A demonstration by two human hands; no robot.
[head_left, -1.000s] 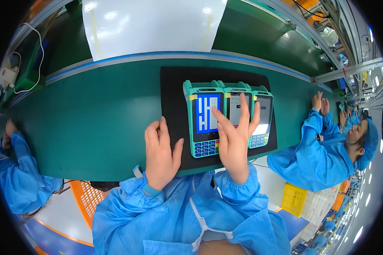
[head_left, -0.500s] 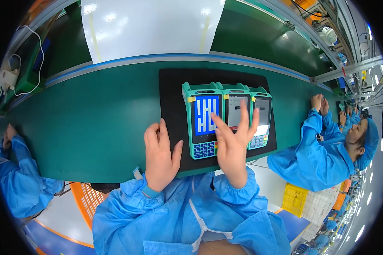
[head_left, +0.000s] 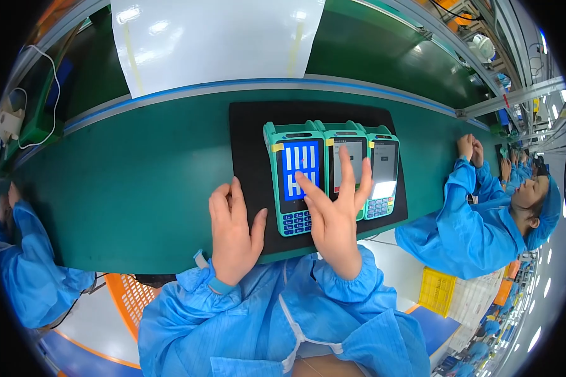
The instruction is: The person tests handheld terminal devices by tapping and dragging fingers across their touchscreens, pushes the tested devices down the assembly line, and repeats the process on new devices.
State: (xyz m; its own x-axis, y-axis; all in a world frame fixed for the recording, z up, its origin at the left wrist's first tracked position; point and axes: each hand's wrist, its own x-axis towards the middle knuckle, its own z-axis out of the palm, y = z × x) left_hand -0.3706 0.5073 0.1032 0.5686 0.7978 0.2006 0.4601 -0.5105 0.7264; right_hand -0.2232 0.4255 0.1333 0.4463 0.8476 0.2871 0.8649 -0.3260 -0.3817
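Three green handheld terminals with keypads lie side by side on a black mat (head_left: 248, 144) on the green belt. The left terminal (head_left: 294, 179) shows a blue screen with white bars. My right hand (head_left: 334, 213) is spread over the left and middle terminal (head_left: 348, 160), its forefinger tip on the blue screen and the other fingers reaching onto the middle one. The right terminal (head_left: 383, 173) lies untouched beside it. My left hand (head_left: 233, 229) rests flat, fingers together, on the mat's left edge and the belt, holding nothing.
A large white sheet (head_left: 214, 41) lies beyond the belt's far rail. A person in a blue coat (head_left: 478, 220) works at the right, another blue sleeve (head_left: 19, 251) shows at the left. An orange basket (head_left: 129, 295) sits below the belt edge.
My right hand has slid left, its forefinger now on the left terminal's screen. The bar pattern on that blue screen has changed. My left hand has stayed put.
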